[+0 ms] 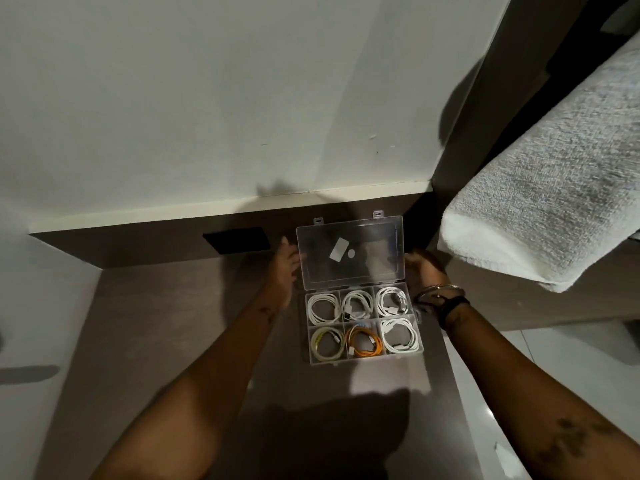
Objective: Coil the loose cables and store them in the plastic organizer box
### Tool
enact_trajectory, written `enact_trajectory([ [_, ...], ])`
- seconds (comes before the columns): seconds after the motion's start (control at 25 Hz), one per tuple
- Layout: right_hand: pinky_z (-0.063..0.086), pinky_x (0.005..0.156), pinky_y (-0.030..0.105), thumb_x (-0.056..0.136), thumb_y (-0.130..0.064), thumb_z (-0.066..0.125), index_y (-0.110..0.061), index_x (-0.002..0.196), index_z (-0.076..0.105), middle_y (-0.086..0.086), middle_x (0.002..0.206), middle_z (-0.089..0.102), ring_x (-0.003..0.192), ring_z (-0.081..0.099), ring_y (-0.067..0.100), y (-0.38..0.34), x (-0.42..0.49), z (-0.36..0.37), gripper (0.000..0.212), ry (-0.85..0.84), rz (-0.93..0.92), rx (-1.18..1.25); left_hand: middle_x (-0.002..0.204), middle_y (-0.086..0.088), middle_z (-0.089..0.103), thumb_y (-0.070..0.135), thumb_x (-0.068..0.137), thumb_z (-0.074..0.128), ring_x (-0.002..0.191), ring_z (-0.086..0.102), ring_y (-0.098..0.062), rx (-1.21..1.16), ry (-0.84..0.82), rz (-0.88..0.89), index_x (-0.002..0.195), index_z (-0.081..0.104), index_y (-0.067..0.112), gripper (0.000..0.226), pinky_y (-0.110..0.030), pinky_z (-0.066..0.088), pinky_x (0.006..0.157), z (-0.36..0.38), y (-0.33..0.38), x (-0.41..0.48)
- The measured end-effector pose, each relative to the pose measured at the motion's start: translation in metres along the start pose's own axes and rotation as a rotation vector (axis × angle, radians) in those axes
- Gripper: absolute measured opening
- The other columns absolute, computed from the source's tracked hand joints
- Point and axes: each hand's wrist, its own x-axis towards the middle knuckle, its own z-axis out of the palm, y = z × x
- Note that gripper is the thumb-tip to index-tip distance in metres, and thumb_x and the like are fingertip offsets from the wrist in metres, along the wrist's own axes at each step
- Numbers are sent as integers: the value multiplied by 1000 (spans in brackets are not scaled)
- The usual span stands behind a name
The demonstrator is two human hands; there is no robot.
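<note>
- While both forearms reach forward from the near edge, no loose cable visible anywhere on the brown table (145, 341), so coiling judged finished
- Nearest the body: plastic organizer box (419, 336) sitting flat on the table, six compartments in two rows, each filled with one coil
- Near row, left to right: yellowish cable (327, 341), orange cable (364, 344), white cable (399, 336); one coil per cell, presumably to keep them from tangling
- Far row: three more white coils (358, 303), all lying inside their walls, nothing seen poking over the rims that could block closing
- Beyond the tray: clear lid (349, 252) swung open and standing up from the back hinge, two latch tabs at its top edge, a small white sticker on it
- Left hand (285, 268) at the lid's left edge, fingers (292, 259) loosely spread and touching or just beside the plastic; exact contact hard to tell
- Right hand (424, 268) at the lid's right edge, bangles on the wrist, fingers curled toward the rim; grip not clearly shown
- Both hands flanking the lid, likely to fold it down evenly over the cells
- Farther back: dark flat object (237, 240) against the wall, white towel (540, 202) hanging at the right
</note>
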Motion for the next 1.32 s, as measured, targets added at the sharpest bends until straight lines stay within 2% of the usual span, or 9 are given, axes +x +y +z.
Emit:
enact_trajectory([
  [0.12, 43, 99, 35, 101, -24, 39, -11, 115, 61, 5, 107, 66, 95, 62, 18, 1, -14, -22, 29, -60, -118, -83, 106, -11, 72, 45, 104, 16, 103, 65, -21, -69, 28, 195, 106, 67, 11, 61, -36, 43, 91, -6, 2, -22],
  [0.2, 50, 97, 34, 94, -37, 43, -14, 107, 70, 6, 113, 70, 103, 65, 19, 11, -29, -39, 37, -157, -200, -88, 84, -2, 76, 46, 101, 32, 81, 70, -12, 75, -23, 281, 84, 73, 18, 52, -28, 52, 79, -18, -19, -39],
  [0.28, 53, 92, 26, 85, -51, 54, -25, 98, 76, 1, 111, 74, 107, 66, 10, 29, -50, -55, 36, -338, -363, -381, 100, 1, 75, 48, 87, 55, 92, 69, -9, 503, -201, 376, 96, 75, 25, 31, -28, 54, 88, -30, -56, -62],
  [0.36, 45, 104, 37, 74, -54, 68, -33, 103, 74, -2, 126, 67, 124, 54, 10, 56, -59, -62, 36, -423, -607, -1058, 126, -3, 66, 43, 80, 66, 118, 60, -17, 1081, -351, 650, 115, 70, 22, 41, -29, 42, 105, -35, -98, -75],
  [0.44, 41, 105, 49, 66, -47, 81, -29, 109, 73, 1, 137, 59, 130, 49, 24, 82, -61, -62, 47, -386, -769, -1422, 138, -4, 59, 42, 80, 67, 132, 49, -22, 1364, -399, 849, 123, 65, 17, 50, -35, 35, 110, -31, -127, -75],
  [0.68, 54, 90, 46, 65, -29, 80, -18, 107, 70, 7, 132, 62, 117, 58, 34, 84, -44, -49, 44, -358, -782, -1460, 118, -10, 72, 33, 69, 85, 114, 65, -29, 1577, -186, 970, 110, 72, 8, 50, -44, 53, 94, -15, -139, -56],
  [0.92, 58, 85, 39, 62, -31, 77, -21, 104, 69, 5, 128, 64, 112, 61, 31, 90, -39, -40, 44, -308, -797, -1572, 122, -18, 68, 25, 88, 54, 115, 64, -35, 1620, -46, 1255, 113, 70, 0, 38, -44, 57, 90, -20, -168, -39],
  [1.16, 57, 84, 42, 72, -20, 71, -14, 106, 68, 10, 131, 61, 119, 56, 36, 80, -36, -26, 35, -280, -746, -1528, 113, -22, 72, 21, 80, 71, 109, 67, -37, 1645, -53, 1107, 106, 71, -5, 37, -45, 57, 90, -4, -155, -45],
  [1.32, 33, 110, 48, 81, -30, 62, -15, 114, 65, 10, 148, 44, 136, 38, 33, 70, -60, -6, 36, -168, -754, -1574, 119, -19, 70, 31, 77, 67, 112, 66, -34, 1629, 112, 1103, 111, 71, 2, 45, -44, 6, 121, 2, -132, -67],
])
